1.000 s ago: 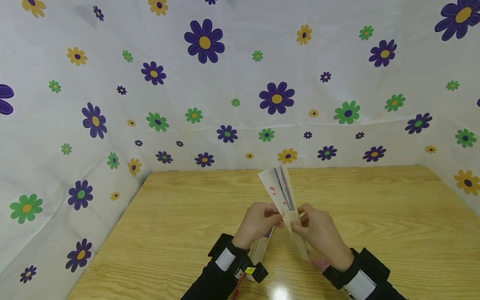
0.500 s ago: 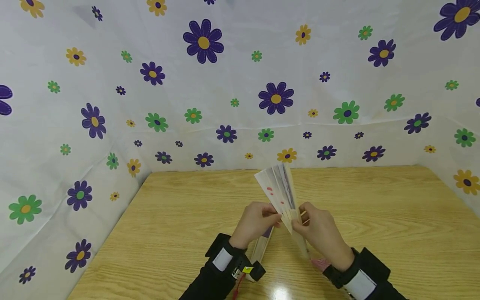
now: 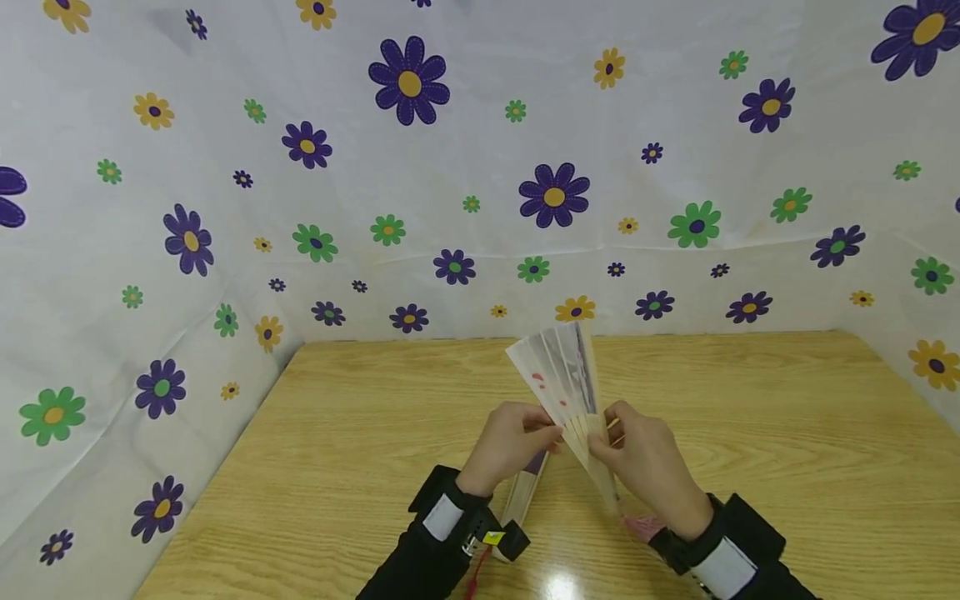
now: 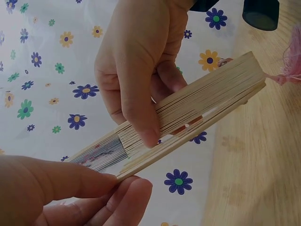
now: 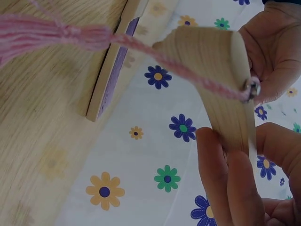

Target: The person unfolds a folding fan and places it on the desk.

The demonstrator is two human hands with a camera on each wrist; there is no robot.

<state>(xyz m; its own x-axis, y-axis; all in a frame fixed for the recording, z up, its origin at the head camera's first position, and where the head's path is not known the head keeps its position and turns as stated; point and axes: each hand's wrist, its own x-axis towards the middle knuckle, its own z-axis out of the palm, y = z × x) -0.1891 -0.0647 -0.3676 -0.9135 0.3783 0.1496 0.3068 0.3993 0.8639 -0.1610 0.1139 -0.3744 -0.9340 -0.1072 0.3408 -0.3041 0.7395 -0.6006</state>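
A folding fan (image 3: 558, 379) with pale wooden ribs and a white leaf with red marks is partly spread above the table, tilted upward. My left hand (image 3: 510, 446) pinches its left edge stick between thumb and fingers. Around the ribs on the right side, my right hand (image 3: 641, 454) grips with thumb in front. In the left wrist view the stacked ribs (image 4: 211, 92) show edge-on between both hands. A pink tassel (image 5: 89, 37) hangs from the fan's pivot end. Behind my left wrist, a second, folded fan (image 3: 519, 504) with a purple section lies on the table.
The wooden table (image 3: 360, 433) reaches back to a white cloth (image 3: 450, 150) printed with purple, green and yellow flowers. This cloth also hangs along the left and right sides. A red cord (image 3: 474, 575) lies by the folded fan's lower end.
The held fan has spread wider, its leaf showing more folds. My right hand has shifted slightly right, while my left hand has moved a little left. The folded fan stays put.
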